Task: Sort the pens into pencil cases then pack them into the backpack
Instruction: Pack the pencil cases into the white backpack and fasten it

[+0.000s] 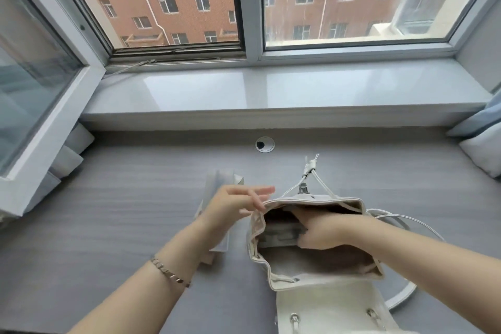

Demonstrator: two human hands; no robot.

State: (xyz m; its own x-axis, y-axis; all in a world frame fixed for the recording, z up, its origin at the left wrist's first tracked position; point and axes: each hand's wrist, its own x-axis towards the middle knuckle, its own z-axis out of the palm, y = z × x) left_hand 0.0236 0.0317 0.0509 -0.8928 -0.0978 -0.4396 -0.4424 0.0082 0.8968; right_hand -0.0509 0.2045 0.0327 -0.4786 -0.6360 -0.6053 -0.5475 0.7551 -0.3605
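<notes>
A small cream backpack lies open on the grey desk, its mouth facing up. My right hand is inside the opening, closed on a clear pencil case that sits partly within the bag. My left hand hovers at the bag's left rim, fingers spread, fingertips touching the rim edge. A second clear pencil case lies on the desk just left of the bag, mostly hidden behind my left hand and wrist. No loose pens are visible.
The backpack's white drawstring and toggle trail toward the window, and straps loop out to the right. A cable grommet sits in the desk near the sill. A pillow rests at the right edge.
</notes>
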